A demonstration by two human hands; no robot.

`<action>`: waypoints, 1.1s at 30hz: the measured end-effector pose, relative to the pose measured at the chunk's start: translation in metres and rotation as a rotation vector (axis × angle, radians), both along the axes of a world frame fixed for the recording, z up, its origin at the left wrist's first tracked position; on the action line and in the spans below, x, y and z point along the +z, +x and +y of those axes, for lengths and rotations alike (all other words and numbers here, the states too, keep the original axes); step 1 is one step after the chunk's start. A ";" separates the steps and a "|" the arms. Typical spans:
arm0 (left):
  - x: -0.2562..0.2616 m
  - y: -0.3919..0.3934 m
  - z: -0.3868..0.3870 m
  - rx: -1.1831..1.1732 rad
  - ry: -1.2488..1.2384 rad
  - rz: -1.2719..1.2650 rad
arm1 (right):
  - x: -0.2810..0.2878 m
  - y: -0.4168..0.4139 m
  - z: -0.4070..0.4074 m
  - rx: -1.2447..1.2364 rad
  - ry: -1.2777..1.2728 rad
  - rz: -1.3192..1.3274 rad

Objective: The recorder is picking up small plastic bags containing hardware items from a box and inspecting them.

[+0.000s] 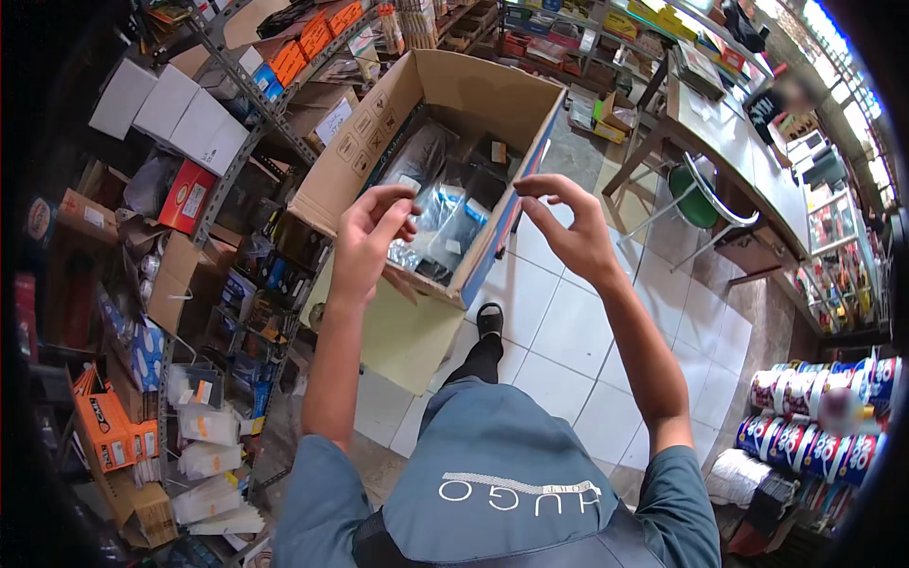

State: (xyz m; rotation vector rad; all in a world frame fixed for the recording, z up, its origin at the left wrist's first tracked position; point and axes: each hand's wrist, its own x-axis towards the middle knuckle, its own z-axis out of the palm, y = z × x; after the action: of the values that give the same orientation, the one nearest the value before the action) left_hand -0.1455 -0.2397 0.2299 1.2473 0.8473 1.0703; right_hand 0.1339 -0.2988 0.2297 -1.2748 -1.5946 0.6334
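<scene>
A large open cardboard box (490, 74) stands before me, its flaps raised. Inside lie several clear plastic-wrapped packets (451, 213), some dark, some with blue and white labels. My left hand (373, 234) is over the box's near left edge, fingers curled and apart, with nothing seen in it. At the box's right side is my right hand (568, 220), its thumb and fingers bent and parted, holding nothing; whether its fingertips touch the box edge I cannot tell. Under the box shows a pale yellow surface (405, 341).
Metal shelving (248, 106) loaded with boxes and packets runs along the left. On the right stand a long table (746, 149), a green chair (692, 192) and a person (770, 113) behind the table. Paint cans (817, 444) are stacked at lower right.
</scene>
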 end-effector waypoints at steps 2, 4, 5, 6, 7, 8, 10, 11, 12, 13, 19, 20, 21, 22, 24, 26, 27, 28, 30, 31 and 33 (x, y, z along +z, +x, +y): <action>-0.005 0.012 0.036 -0.071 -0.001 0.122 | 0.006 0.006 0.040 0.044 -0.007 -0.039; -0.009 0.026 0.071 -0.135 -0.034 0.206 | 0.008 0.012 0.083 0.106 -0.014 -0.082; -0.009 0.029 0.087 -0.178 -0.035 0.280 | 0.009 0.015 0.105 0.125 -0.014 -0.089; -0.014 0.033 0.102 -0.217 -0.032 0.312 | 0.010 0.019 0.123 0.160 -0.041 -0.146; -0.017 0.037 0.116 -0.255 -0.030 0.345 | 0.009 0.022 0.143 0.197 -0.067 -0.202; -0.020 0.040 0.130 -0.235 -0.035 0.341 | 0.003 0.024 0.164 0.242 -0.115 -0.203; -0.026 0.047 0.154 -0.287 -0.115 0.446 | -0.006 0.029 0.200 0.326 -0.176 -0.252; -0.029 0.051 0.163 -0.269 -0.126 0.446 | -0.010 0.032 0.217 0.394 -0.232 -0.300; -0.033 0.055 0.172 -0.293 -0.170 0.483 | -0.013 0.033 0.234 0.422 -0.302 -0.334; -0.038 0.059 0.182 -0.316 -0.211 0.519 | -0.021 0.035 0.253 0.440 -0.301 -0.332; -0.109 0.088 0.228 -0.266 -0.287 0.649 | -0.085 0.027 0.358 0.764 -0.395 -0.999; -0.120 0.096 0.232 -0.253 -0.291 0.694 | -0.095 0.023 0.372 0.797 -0.380 -1.005; -0.134 0.104 0.238 -0.243 -0.299 0.738 | -0.108 0.019 0.386 0.836 -0.383 -1.110; -0.144 0.114 0.243 -0.202 -0.288 0.816 | -0.122 0.017 0.399 0.872 -0.379 -1.217; -0.175 0.132 0.250 -0.132 -0.301 0.795 | -0.157 0.012 0.417 0.924 -0.333 -1.255; -0.192 0.153 0.253 -0.034 -0.346 0.859 | -0.188 0.015 0.427 0.973 -0.298 -1.238; -0.201 0.159 0.257 0.014 -0.330 0.961 | -0.197 0.010 0.431 1.002 -0.284 -1.240; -0.210 0.165 0.261 0.014 -0.404 0.994 | -0.203 0.005 0.433 1.040 -0.318 -1.342; -0.245 0.164 0.251 0.201 -0.343 1.017 | -0.205 -0.013 0.429 1.112 -0.324 -1.447; -0.266 0.156 0.243 0.378 -0.271 1.047 | -0.192 -0.028 0.420 1.128 -0.400 -1.505; -0.271 0.163 0.250 0.412 -0.336 0.976 | -0.188 -0.030 0.417 1.117 -0.494 -1.570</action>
State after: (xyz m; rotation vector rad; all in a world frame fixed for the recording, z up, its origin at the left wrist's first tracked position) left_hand 0.0174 0.0104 -0.0412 1.3137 2.0034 0.5275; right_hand 0.1035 0.1187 0.0414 -1.0784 -3.7574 0.6855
